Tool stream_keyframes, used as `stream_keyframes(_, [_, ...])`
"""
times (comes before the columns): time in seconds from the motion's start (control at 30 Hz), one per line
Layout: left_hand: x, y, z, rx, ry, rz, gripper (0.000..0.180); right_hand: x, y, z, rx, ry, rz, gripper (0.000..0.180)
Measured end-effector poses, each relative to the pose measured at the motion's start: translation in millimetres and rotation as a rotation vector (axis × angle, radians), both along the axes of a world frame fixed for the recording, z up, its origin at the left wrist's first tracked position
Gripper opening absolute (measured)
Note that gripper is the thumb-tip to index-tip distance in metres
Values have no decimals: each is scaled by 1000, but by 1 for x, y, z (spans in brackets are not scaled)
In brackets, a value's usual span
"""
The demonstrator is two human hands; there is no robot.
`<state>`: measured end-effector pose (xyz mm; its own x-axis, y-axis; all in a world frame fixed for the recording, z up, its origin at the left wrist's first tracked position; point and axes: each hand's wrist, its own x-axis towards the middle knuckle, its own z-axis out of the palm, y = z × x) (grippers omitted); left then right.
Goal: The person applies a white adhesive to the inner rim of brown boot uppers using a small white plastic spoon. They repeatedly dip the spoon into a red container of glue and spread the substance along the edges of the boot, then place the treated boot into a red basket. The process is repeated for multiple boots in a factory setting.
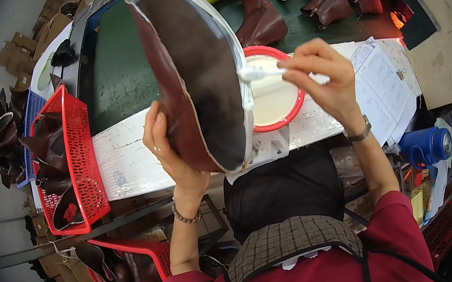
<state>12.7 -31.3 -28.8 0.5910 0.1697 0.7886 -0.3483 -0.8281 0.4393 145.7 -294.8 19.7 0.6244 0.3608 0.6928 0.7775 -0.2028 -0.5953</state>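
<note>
My left hand (171, 150) grips a brown leather boot upper (168, 82) from its left side, fingers wrapped against the leather. The upper's open side faces me, showing a dark lining, and a white coating runs along its rim. In my right hand (323, 74) is a white-coated brush (262, 72), pinched between thumb and fingers. Its bristle end touches the coated right edge of the upper. Below the brush stands a round red tub (299, 106) of creamy white liquid, partly hidden behind the upper.
Brown boots (260, 18), some with yellow-green soles, lie on the green conveyor belt (117, 63). Left of the white bench (128, 163) stands a red basket (82, 159) of leather pieces. Written papers (384, 87) and a blue jug (423, 145) are at the right.
</note>
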Motion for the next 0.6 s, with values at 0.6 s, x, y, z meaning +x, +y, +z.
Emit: stream_keyframes(0.6, [42,19,1,349,-79,140,79,-42,-3,7,-162,460,209,10])
